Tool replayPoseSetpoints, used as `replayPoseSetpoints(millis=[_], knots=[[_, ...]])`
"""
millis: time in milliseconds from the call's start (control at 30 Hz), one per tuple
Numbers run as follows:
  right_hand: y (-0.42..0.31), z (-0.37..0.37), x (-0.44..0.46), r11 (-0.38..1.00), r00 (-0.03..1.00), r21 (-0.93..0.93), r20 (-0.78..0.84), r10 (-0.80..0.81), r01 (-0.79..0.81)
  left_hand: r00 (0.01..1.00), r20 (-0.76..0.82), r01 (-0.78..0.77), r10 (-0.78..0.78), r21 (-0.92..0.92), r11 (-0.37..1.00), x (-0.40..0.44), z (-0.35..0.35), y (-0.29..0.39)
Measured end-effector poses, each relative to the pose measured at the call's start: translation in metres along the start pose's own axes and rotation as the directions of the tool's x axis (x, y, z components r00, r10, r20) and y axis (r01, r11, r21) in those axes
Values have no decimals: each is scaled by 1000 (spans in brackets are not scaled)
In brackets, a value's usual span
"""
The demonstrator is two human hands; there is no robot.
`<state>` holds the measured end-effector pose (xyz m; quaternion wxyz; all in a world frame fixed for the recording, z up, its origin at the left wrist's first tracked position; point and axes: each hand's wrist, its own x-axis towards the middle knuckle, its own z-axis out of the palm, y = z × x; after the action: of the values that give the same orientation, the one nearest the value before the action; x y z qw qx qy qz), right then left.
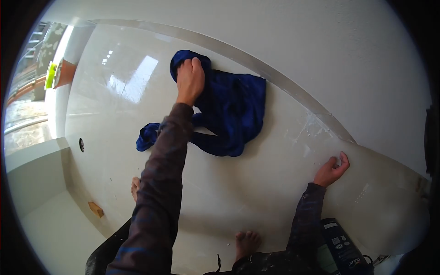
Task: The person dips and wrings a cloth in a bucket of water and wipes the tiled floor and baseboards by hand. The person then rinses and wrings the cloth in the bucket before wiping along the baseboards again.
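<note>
A dark blue cloth [238, 103] lies crumpled and partly spread on the pale, shiny floor [151, 192], close to the wall's skirting. My left hand [190, 80] is closed on a bunched part of this cloth at its far left end. A twisted strip of the same cloth passes beneath my left forearm and comes out on its other side. Over the floor at the right, my right hand [332, 170] holds nothing visible; its fingers are loosely curled with a gap between them. I cannot tell whether it touches the floor.
Beside my right forearm stands a dark paint container [343, 245] with a Dulux label. The skirting [284, 87] curves along the wall. At left are a drain hole [81, 145], a brown scrap [96, 209], and an orange-brown object [66, 73] by the opening. My bare foot [247, 243] is below.
</note>
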<state>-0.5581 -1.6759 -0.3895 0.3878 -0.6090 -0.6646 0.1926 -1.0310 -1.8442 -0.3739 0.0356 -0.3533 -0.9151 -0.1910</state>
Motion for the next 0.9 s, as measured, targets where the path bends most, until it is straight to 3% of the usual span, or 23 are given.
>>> replayPoseSetpoints(millis=[67, 100, 133, 233, 367, 400, 467, 533, 600, 667, 733, 833, 900], knots=[[-2, 1, 0, 1000, 1000, -5, 1, -9, 9, 985, -62, 167, -164, 57, 984, 34, 15, -11], [0, 0, 0, 1000, 1000, -10, 3, -13, 13, 969, -180, 179, -169, 43, 983, 41, 24, 3], [0, 0, 0, 1000, 1000, -11, 3, -10, 10, 970, -178, 177, -167, 44, 983, 37, 29, 16], [-5, 4, -1, 999, 1000, -46, 10, -17, 17, 996, -78, -50, 53, 42, 998, -10, 22, 65], [-3, 4, -1, 997, 999, -66, -17, -35, 34, 947, 68, -283, 315, -292, 914, -86, 3, 157], [-1, 3, -1, 995, 999, -90, -20, -43, 41, 878, 77, -413, 472, -374, 830, -96, -2, 162], [3, 0, -3, 999, 1000, -34, -11, 3, -4, 856, 207, -339, 473, -467, 817, -99, -9, 154], [8, 1, 1, 999, 999, 18, 6, 42, -42, 902, 226, -284, 367, -329, 901, -80, -16, 124], [6, -2, 0, 1000, 999, 1, 21, 28, -28, 985, 126, -98, 117, -149, 984, -50, -8, 79], [5, -3, -2, 1000, 1000, -6, 23, 20, -19, 997, -73, 16, -16, 11, 1000, -17, 8, 32], [2, 0, 2, 1000, 1000, -10, 28, -2, 2, 976, -104, 194, -191, 26, 981, 24, 13, 13], [0, -3, -2, 999, 999, -26, 44, 26, -25, 950, -171, 276, -261, 73, 958, 38, 26, 28], [-1, 3, 1, 991, 994, -89, 33, -100, 102, 984, -142, 121, -109, 78, 990, 27, 23, 33]])
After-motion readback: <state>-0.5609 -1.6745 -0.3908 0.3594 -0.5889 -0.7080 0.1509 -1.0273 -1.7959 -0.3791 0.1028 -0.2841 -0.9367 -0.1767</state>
